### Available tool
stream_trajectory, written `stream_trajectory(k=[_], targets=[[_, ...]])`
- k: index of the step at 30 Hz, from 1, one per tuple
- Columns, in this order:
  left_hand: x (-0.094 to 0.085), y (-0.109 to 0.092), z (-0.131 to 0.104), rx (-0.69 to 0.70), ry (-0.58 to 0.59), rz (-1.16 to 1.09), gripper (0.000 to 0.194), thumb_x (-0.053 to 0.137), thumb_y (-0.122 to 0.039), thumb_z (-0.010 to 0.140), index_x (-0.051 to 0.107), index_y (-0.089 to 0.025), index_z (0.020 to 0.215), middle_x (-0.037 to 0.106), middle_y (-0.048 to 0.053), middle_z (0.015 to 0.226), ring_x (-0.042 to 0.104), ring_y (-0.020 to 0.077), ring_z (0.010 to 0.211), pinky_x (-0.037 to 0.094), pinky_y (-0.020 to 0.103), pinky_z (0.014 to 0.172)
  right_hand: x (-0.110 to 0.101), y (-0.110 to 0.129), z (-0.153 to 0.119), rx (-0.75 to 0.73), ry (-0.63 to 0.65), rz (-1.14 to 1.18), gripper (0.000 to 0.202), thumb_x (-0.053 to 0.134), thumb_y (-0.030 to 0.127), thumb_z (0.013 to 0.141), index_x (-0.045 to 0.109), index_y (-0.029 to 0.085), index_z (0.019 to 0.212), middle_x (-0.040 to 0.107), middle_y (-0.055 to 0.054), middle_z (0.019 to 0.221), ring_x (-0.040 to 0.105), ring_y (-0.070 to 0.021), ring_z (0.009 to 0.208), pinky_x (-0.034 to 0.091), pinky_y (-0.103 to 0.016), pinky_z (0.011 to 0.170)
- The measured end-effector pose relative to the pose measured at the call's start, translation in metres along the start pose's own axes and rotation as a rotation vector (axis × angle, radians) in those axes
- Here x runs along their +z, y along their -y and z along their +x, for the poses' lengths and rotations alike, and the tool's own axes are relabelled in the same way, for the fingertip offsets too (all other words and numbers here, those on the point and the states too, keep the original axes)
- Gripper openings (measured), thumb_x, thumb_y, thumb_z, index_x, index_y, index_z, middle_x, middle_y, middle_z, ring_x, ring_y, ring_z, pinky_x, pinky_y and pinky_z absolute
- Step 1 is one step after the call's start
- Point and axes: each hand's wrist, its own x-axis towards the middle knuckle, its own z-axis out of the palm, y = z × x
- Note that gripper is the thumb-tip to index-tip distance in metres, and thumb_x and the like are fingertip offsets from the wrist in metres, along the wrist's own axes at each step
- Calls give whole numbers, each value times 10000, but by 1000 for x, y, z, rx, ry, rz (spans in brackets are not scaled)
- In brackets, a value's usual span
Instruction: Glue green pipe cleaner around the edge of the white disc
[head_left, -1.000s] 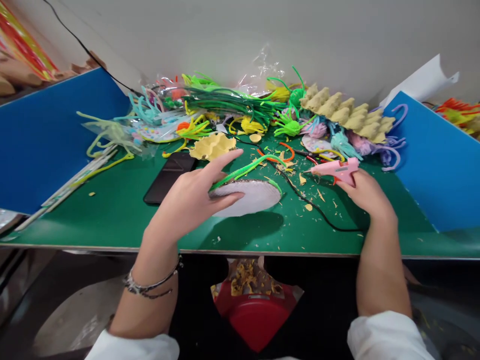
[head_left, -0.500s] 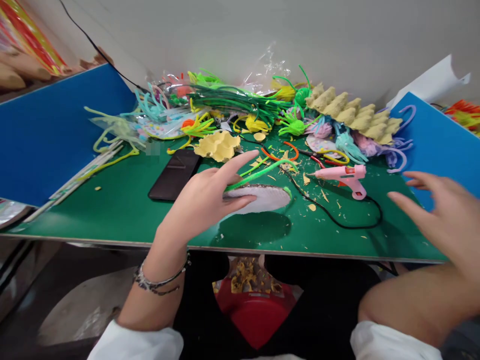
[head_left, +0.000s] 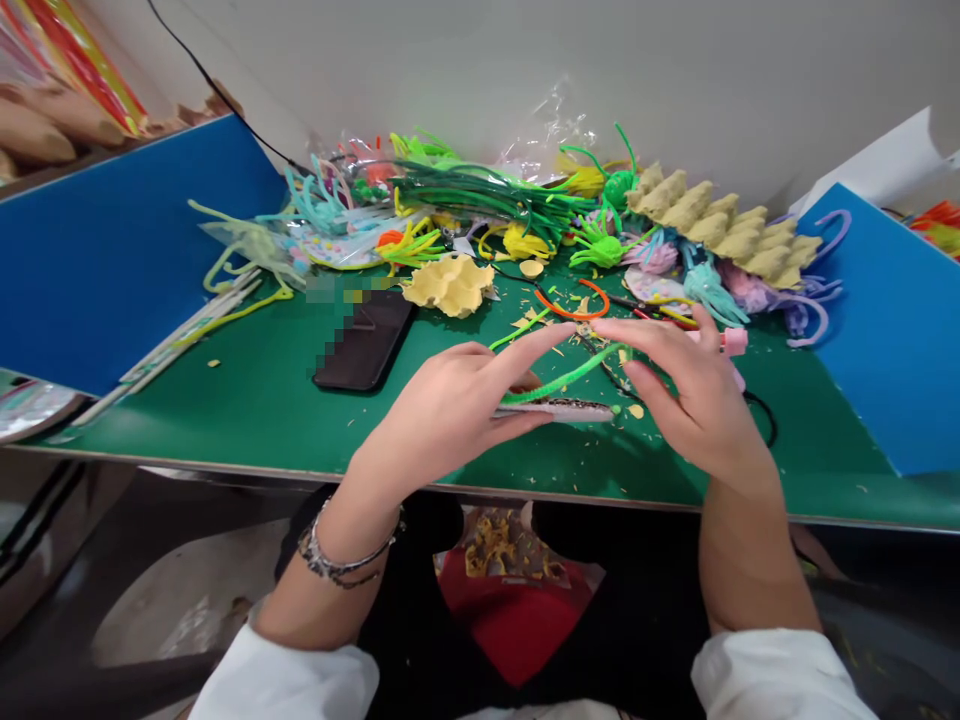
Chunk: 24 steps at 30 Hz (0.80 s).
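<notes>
My left hand [head_left: 457,410] is closed on a thin white cardboard disc [head_left: 581,410], held nearly level and edge-on above the table. Along the disc's rim, corrugation shows. A green pipe cleaner [head_left: 574,378] rises from under my left fingers and slants up to the right over the disc. My right hand [head_left: 697,400] is at the free end of this pipe cleaner, thumb and fingers apart; whether they touch it I cannot tell. Both index fingertips nearly meet. Behind my right hand, a pink glue gun [head_left: 733,343] is mostly hidden.
A black phone [head_left: 367,345] and a torn egg-carton piece [head_left: 450,285] lie behind my left hand. Pipe-cleaner creatures, green pipe cleaners [head_left: 480,195] and an egg carton [head_left: 724,230] crowd the back. Blue panels [head_left: 142,250] flank the green table [head_left: 247,420]. Scraps and an orange pipe cleaner [head_left: 581,312] are scattered centrally.
My right hand has come in from the right to the pipe cleaner's end, covering much of the glue gun. The disc in my left hand has tilted to nearly edge-on.
</notes>
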Motion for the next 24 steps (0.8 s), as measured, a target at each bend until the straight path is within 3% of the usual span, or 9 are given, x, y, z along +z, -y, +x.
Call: stream_trajectory(k=[2, 6, 13, 24], targets=[[0, -1, 0, 7, 2, 2, 538, 528, -474, 941, 422, -211, 1398, 741, -24, 791, 687, 149, 730, 484, 211, 730, 0, 1, -1, 15, -4, -5, 225, 523, 255, 941, 591, 306, 1149, 727, 35, 1089, 671, -172, 1022, 185, -482, 1146], [0, -1, 1, 3, -3, 17, 510, 525, -443, 949, 425, -211, 1393, 743, -18, 807, 679, 151, 731, 485, 219, 733, -1, 5, -1, -12, -55, -18, 78, 573, 268, 918, 632, 284, 966, 739, 53, 924, 683, -147, 850, 316, -428, 1020], [1, 2, 0, -17, 7, 23, 526, 538, -422, 946, 397, -226, 1414, 745, -9, 856, 692, 167, 769, 490, 231, 730, -10, 19, -3, -102, -158, -16, 115, 611, 168, 879, 636, 266, 934, 718, 41, 840, 673, -140, 790, 386, -340, 779], [2, 5, 2, 8, -11, 38, 545, 632, -353, 900, 427, -175, 1373, 736, 0, 879, 660, 173, 713, 456, 232, 653, -13, 20, -8, -127, -199, 2, 159, 647, 88, 822, 645, 225, 904, 714, 12, 843, 682, -143, 870, 490, -269, 792]])
